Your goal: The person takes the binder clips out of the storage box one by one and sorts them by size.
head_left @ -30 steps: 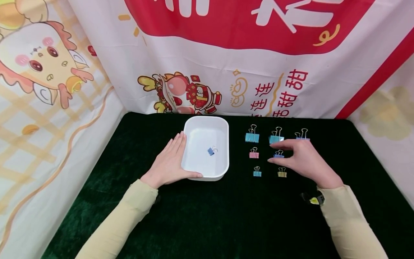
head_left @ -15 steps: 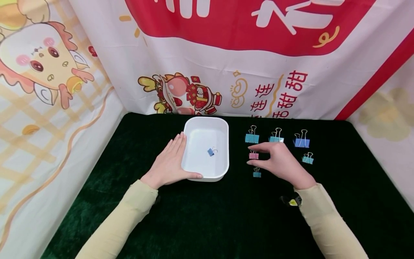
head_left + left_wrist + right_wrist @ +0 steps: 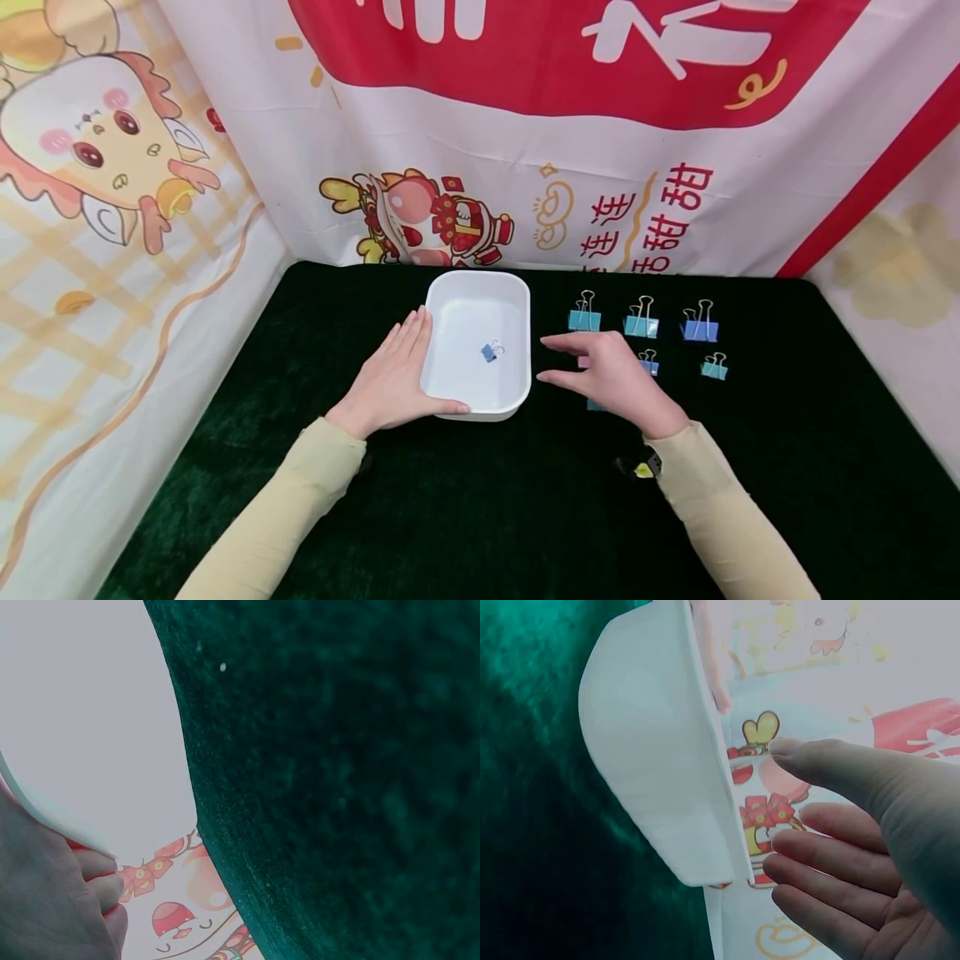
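Observation:
A white plastic tub (image 3: 480, 292) stands on the dark green cloth, with a small blue binder clip (image 3: 490, 353) lying inside. My left hand (image 3: 386, 375) rests along its left side, fingers straight and thumb over the near rim. Just right of the tub is my right hand (image 3: 618, 375), thumb and fingers spread apart; the right wrist view shows nothing between the fingers (image 3: 825, 889). Under that hand, a pink binder clip (image 3: 582, 362) and a small teal binder clip (image 3: 595, 406) are partly covered.
Behind the right hand stand two large teal binder clips (image 3: 584, 320) and a large blue binder clip (image 3: 700, 331). A smaller blue binder clip (image 3: 649, 367) and a teal binder clip (image 3: 714, 370) are nearer. A printed curtain (image 3: 480, 150) hangs at the back.
The right hand has moved left from over the right-hand clips to beside the tub, staying spread. A gold clip seen earlier is hidden now. The left hand and tub have not moved.

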A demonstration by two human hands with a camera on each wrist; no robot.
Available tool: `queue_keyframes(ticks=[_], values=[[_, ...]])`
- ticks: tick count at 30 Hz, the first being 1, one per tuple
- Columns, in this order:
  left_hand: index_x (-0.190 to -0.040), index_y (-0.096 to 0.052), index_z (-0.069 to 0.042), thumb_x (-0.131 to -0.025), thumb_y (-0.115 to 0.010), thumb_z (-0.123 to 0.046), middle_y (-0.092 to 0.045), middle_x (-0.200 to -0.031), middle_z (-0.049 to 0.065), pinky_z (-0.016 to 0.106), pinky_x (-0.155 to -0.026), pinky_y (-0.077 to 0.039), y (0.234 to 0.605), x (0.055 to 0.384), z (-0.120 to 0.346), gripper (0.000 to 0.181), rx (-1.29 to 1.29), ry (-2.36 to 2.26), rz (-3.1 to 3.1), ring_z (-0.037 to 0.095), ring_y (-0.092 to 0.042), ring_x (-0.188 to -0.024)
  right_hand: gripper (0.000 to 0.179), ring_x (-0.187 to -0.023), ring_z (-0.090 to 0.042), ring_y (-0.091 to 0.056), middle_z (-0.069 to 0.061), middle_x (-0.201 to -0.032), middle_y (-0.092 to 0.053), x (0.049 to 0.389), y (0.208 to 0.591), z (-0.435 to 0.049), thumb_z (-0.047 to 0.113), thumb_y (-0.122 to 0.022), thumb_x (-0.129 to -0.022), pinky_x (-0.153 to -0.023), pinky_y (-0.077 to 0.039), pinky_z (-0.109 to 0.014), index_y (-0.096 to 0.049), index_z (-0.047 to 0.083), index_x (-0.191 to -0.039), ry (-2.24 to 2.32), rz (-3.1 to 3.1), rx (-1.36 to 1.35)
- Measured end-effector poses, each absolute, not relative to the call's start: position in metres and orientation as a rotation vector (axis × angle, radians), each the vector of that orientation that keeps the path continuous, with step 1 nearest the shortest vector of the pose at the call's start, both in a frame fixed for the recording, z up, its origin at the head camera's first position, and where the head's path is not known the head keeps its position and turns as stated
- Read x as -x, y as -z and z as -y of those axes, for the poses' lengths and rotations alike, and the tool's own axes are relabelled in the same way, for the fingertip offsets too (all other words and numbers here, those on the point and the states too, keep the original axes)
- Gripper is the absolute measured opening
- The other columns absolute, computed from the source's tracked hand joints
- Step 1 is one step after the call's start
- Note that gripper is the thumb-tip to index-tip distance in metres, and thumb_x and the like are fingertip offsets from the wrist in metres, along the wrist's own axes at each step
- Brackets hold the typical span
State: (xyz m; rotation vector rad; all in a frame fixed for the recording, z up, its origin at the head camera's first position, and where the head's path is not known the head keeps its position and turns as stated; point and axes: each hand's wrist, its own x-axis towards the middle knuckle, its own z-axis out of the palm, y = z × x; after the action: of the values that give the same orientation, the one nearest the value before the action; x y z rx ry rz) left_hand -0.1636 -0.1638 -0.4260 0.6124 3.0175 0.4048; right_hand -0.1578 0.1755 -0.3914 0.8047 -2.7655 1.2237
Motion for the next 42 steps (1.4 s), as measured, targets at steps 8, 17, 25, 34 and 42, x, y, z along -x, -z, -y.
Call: queue_keyframes(ticks=[8,17,25,34,42], values=[[-0.164,-0.004,-0.006,-0.07,-0.06,-0.09,0.002,-0.17,0.006,0.043,-0.123,-0.006,0.429,0.165,0.165,0.138,-0.615,-0.417,-3.021,0.022,0.001,-0.155,0.047,-0.114,-0.017,-0.066,-0.004,-0.123,-0.071,0.165,0.392,-0.152,0.028,-0.087,-0.084,-0.094,-0.055,-0.042,-0.073,0.009,-0.124,-1.242,2.726,-0.849],[-0.164,-0.004,-0.007,-0.069,-0.056,-0.094,0.003,-0.17,0.006,0.043,-0.123,-0.006,0.43,0.164,0.167,0.139,-0.618,-0.407,-3.027,0.022,0.0,-0.155,0.051,-0.116,-0.025,-0.066,-0.008,-0.127,-0.069,0.17,0.389,-0.122,0.024,-0.088,-0.083,-0.094,-0.055,-0.044,-0.071,0.008,-0.129,-1.232,2.788,-0.861],[-0.163,-0.004,-0.006,-0.07,-0.057,-0.093,0.001,-0.17,0.007,0.043,-0.123,-0.007,0.431,0.163,0.166,0.138,-0.628,-0.415,-3.037,0.023,0.0,-0.155,0.053,-0.116,-0.029,-0.066,-0.011,-0.129,-0.068,0.186,0.393,-0.095,0.025,-0.087,-0.085,-0.094,-0.055,-0.045,-0.069,0.006,-0.131,-1.208,2.891,-0.843],[-0.163,-0.003,-0.007,-0.07,-0.057,-0.093,0.002,-0.17,0.005,0.042,-0.123,-0.006,0.43,0.164,0.167,0.138,-0.637,-0.414,-3.034,0.022,0.0,-0.155,0.058,-0.113,-0.026,-0.066,-0.014,-0.128,-0.068,0.197,0.397,-0.071,0.024,-0.086,-0.085,-0.085,-0.059,-0.04,-0.066,0.002,-0.134,-1.02,3.043,-0.676],[-0.163,0.0,-0.006,-0.068,-0.05,-0.097,0.002,-0.17,0.008,0.04,-0.123,-0.004,0.428,0.164,0.166,0.14,-0.647,-0.382,-3.039,0.02,0.002,-0.154,0.057,-0.102,-0.022,-0.068,-0.015,-0.125,-0.069,0.196,0.397,-0.056,0.021,-0.086,-0.084,-0.081,-0.06,-0.038,-0.065,0.0,-0.133,-0.882,3.121,-0.618]])
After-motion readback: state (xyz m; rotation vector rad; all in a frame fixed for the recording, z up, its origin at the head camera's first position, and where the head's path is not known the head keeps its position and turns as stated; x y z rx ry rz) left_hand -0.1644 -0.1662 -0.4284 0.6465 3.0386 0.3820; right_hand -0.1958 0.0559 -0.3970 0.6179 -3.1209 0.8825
